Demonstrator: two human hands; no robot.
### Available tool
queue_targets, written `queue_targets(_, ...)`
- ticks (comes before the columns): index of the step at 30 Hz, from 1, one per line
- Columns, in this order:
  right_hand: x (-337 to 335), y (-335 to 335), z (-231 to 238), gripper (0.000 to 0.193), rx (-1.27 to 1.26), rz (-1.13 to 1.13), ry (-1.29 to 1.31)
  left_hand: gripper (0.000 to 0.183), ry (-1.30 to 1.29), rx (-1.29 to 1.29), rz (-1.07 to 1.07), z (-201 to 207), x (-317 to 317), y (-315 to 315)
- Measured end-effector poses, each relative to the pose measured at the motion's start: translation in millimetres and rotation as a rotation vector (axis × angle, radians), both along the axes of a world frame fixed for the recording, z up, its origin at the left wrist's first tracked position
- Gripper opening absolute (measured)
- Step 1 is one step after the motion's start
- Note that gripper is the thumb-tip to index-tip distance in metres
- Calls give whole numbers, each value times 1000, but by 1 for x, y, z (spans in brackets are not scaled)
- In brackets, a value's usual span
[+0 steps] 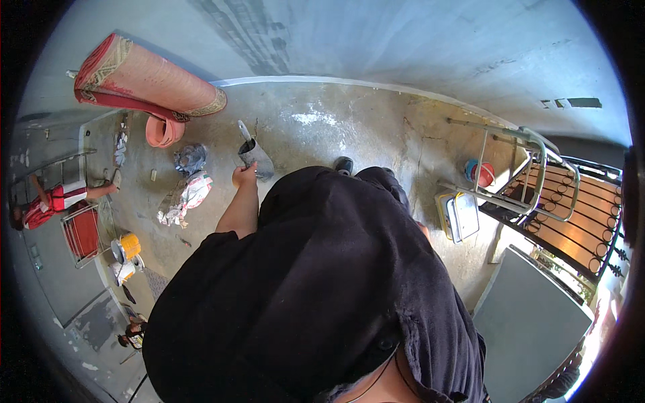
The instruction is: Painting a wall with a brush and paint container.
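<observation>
My left hand [245, 175] is closed on the near edge of a dark grey, bucket-like container [258, 163], held tilted above the concrete floor. Out of its mouth sticks a tool with a pale handle [244, 130]; the tool's other end is hidden inside. Only a sliver of my right forearm [424, 231] shows past my black shirt, and the hand itself is hidden. A dark shoe [344, 165] shows just beyond my body.
A rolled red rug [151, 79] leans by a pink bucket [164, 131]. Plastic bags [191, 158] lie left. Right are a metal frame [531, 168], a red-and-blue bucket [481, 173] and a rectangular container [461, 218]. A person in red [50, 201] sits far left; another person [134, 332] is lower left.
</observation>
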State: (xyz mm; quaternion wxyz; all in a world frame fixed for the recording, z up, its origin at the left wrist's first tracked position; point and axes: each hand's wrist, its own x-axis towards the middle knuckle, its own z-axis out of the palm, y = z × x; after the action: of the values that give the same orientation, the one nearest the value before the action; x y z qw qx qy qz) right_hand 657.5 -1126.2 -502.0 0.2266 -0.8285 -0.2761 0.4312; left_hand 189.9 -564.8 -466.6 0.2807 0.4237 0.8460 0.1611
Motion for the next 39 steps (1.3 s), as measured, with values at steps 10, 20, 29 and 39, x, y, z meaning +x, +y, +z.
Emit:
queue_targets(10,-27,56,76,32,-130,-606,350,44,1,27,-99,20,19,12)
queue_targets(20,-63,21,107,32,-285,-1051,497,39,33,86,-395,19,69,37)
queue_targets(29,-111,-28,120,28,-205,-1293,560,38,-329,-12,-541,27,160,18)
queue_targets(39,-233,-168,128,26,-89,-1646,555,35,-98,-1,-956,59,277,-70)
